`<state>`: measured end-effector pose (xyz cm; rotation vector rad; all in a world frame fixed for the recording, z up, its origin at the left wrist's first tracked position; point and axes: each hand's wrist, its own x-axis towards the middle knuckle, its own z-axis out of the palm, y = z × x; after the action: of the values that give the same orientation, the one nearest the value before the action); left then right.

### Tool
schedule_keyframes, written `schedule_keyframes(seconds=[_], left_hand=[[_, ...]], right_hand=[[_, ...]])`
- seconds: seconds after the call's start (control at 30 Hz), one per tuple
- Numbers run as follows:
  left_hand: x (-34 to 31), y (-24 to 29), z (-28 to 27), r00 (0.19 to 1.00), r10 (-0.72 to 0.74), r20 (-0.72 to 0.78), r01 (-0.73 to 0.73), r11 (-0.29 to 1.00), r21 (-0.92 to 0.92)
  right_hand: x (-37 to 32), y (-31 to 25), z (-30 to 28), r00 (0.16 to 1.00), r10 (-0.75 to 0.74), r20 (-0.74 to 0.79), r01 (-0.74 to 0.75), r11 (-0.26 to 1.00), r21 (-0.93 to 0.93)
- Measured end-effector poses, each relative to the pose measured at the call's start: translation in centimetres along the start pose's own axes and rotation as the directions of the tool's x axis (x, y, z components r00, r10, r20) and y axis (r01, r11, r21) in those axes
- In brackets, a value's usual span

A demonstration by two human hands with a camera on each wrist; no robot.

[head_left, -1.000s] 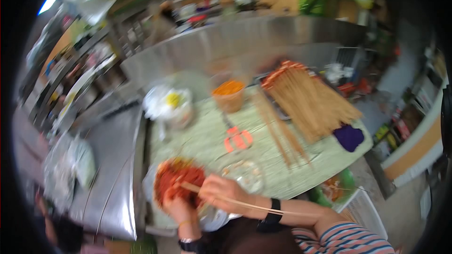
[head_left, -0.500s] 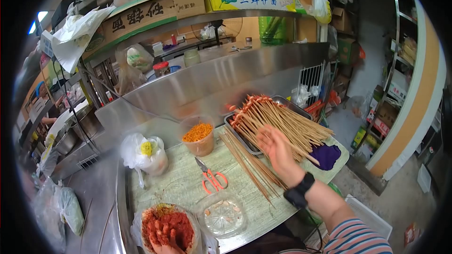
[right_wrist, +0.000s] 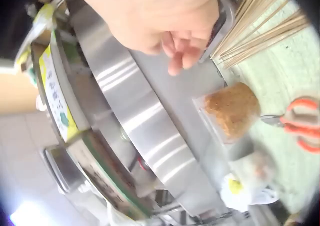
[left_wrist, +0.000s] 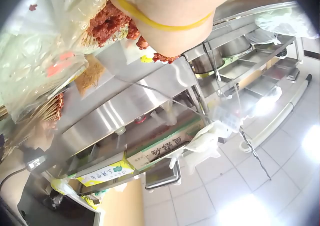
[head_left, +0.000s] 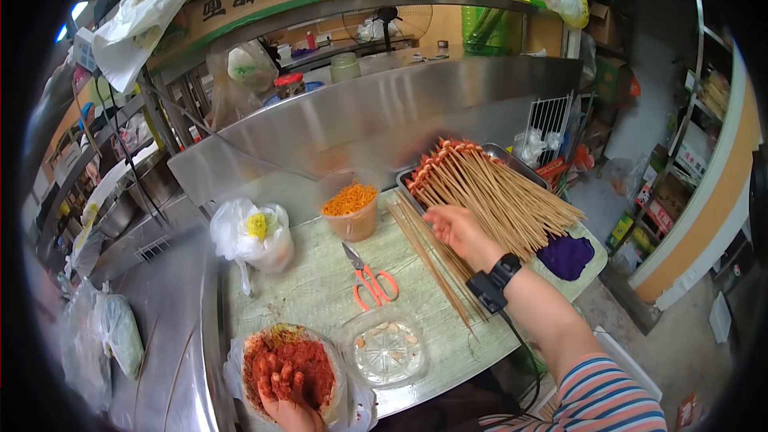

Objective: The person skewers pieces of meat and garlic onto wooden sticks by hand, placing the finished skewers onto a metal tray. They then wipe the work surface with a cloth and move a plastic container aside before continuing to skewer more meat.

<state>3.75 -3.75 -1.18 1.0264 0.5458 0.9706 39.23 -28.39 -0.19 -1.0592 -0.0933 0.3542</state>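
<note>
In the head view my left hand [head_left: 288, 400] rests palm up in a bag-lined bowl of red minced paste [head_left: 316, 368], its fingers smeared with the paste and loosely bent. The left wrist view shows mostly the wrist with a yellow band [left_wrist: 170, 26]; the fingers are hidden there. My right hand [head_left: 458, 232] hovers by the upper end of a few loose bare wooden skewers [head_left: 432, 260], fingers loosely curled with nothing seen between them. Just beyond it, a metal tray [head_left: 524, 170] holds a heap of skewers [head_left: 496, 200] with red-and-white pieces on their tips.
Orange-handled scissors [head_left: 370, 284] lie mid-table, near a tub of orange shreds [head_left: 350, 216] and a knotted white bag [head_left: 260, 240]. A clear plastic tray [head_left: 388, 352] with small pale bits stands beside the bowl. Purple cloth [head_left: 566, 258] lies at the right edge.
My right hand held a skewer over the bowl, then went to the heap in the tray, and now is empty and shifted left toward the loose skewers. The left hand stays in the paste.
</note>
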Motion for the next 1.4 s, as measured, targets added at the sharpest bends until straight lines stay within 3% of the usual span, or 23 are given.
schedule_keyframes(seconds=[0.03, 0.07, 0.1, 0.13, 0.17, 0.2, 0.37, 0.57, 0.7, 0.77, 0.83, 0.9, 0.97, 1.0, 1.07, 1.1, 1.17, 1.2, 1.23, 1.33, 1.4], left_hand=[[0.0, 0.0, 0.2, 1.0, -0.006, -0.007, 0.006, 1.0, -0.022], [0.1, -0.3, -0.3, 1.0, 0.001, 0.025, -0.001, 1.0, -0.017], [0.0, -0.4, -0.4, 1.0, 0.0, 0.022, 0.001, 1.0, -0.02], [0.0, -0.4, -0.4, 0.999, 0.001, 0.045, 0.001, 0.999, -0.04], [0.0, -0.3, -0.5, 0.998, 0.004, 0.066, 0.0, 0.998, -0.057], [0.0, -0.3, -0.6, 0.998, 0.011, 0.058, -0.008, 0.998, -0.06], [0.1, -0.2, -0.2, 1.0, -0.031, 0.002, 0.031, 0.992, -0.123], [0.1, -0.3, -0.5, 1.0, -0.028, 0.01, 0.029, 0.991, -0.129], [-0.4, 0.9, 0.5, 0.997, -0.063, 0.047, 0.069, 0.987, -0.142], [0.2, -0.3, 0.3, 0.999, -0.024, -0.039, 0.018, 0.989, -0.145], [-0.4, 0.9, 0.7, 0.996, -0.085, 0.006, 0.084, 0.986, -0.144], [0.1, -0.3, 0.0, 0.997, -0.071, -0.014, 0.068, 0.987, -0.149], [0.2, -0.4, -0.4, 0.997, -0.065, 0.038, 0.07, 0.986, -0.153], [0.2, -0.3, -0.4, 0.996, -0.077, 0.054, 0.085, 0.983, -0.162], [0.3, -0.7, -0.6, 0.998, -0.062, 0.033, 0.067, 0.986, -0.153], [0.4, -0.8, -0.5, 0.998, -0.061, 0.03, 0.065, 0.987, -0.146], [0.4, -0.8, -0.6, 0.998, -0.056, 0.023, 0.059, 0.987, -0.149], [0.4, -0.8, -0.7, 0.997, -0.06, 0.043, 0.066, 0.987, -0.15], [0.4, -0.8, -0.7, 0.996, -0.064, 0.063, 0.073, 0.986, -0.151], [0.3, -0.4, -0.3, 0.997, -0.066, 0.049, 0.073, 0.986, -0.153], [0.1, -0.2, -0.2, 0.997, -0.064, 0.044, 0.071, 0.984, -0.164]], right_hand=[[-1.2, 0.5, 1.0, 1.0, 0.004, -0.002, -0.004, 1.0, -0.003], [-2.4, 1.1, 2.0, 0.999, -0.016, 0.03, 0.027, 0.894, -0.447], [-3.3, 1.7, 2.4, 0.997, -0.02, 0.07, 0.068, 0.6, -0.797], [-3.5, 2.7, 2.2, 0.997, -0.02, 0.076, 0.073, 0.597, -0.799], [-3.4, 4.0, 2.1, 0.991, -0.051, 0.122, 0.126, 0.096, -0.987], [-3.0, 4.9, 1.9, 0.982, -0.058, 0.182, 0.139, -0.434, -0.89], [-2.8, 3.7, 2.7, 0.993, -0.038, 0.112, 0.088, -0.4, -0.912], [-3.7, 2.5, 2.9, 0.995, -0.092, 0.043, 0.019, -0.248, -0.969], [-3.0, 3.3, 0.6, 0.973, -0.143, 0.179, 0.147, -0.21, -0.967], [-3.1, 3.3, 0.4, 0.967, -0.147, 0.208, 0.183, -0.166, -0.969], [-3.0, 3.9, 0.4, 0.968, -0.125, 0.22, 0.19, -0.215, -0.958], [-5.6, 1.7, 3.5, 0.986, -0.031, 0.165, 0.147, -0.311, -0.939], [-4.3, 3.1, 2.4, 0.99, 0.016, 0.137, 0.133, -0.378, -0.916], [-3.7, 3.3, 1.7, 0.987, 0.022, 0.162, 0.158, -0.373, -0.914], [-3.1, 3.4, 0.7, 0.982, 0.147, 0.118, 0.143, -0.167, -0.976], [-3.0, 3.6, 0.6, 0.981, 0.147, 0.13, 0.153, -0.163, -0.975], [-3.3, 3.6, 0.3, 0.99, 0.033, 0.133, 0.137, -0.133, -0.982], [-4.5, 3.3, 1.3, 0.966, -0.133, 0.222, 0.183, -0.256, -0.949], [-4.1, 3.7, 0.9, 0.965, -0.133, 0.226, 0.187, -0.256, -0.949], [-1.8, 5.2, -1.4, 0.985, -0.018, 0.172, 0.162, -0.266, -0.95], [-1.5, 5.2, -1.6, 0.987, 0.081, 0.141, 0.152, -0.143, -0.978]])
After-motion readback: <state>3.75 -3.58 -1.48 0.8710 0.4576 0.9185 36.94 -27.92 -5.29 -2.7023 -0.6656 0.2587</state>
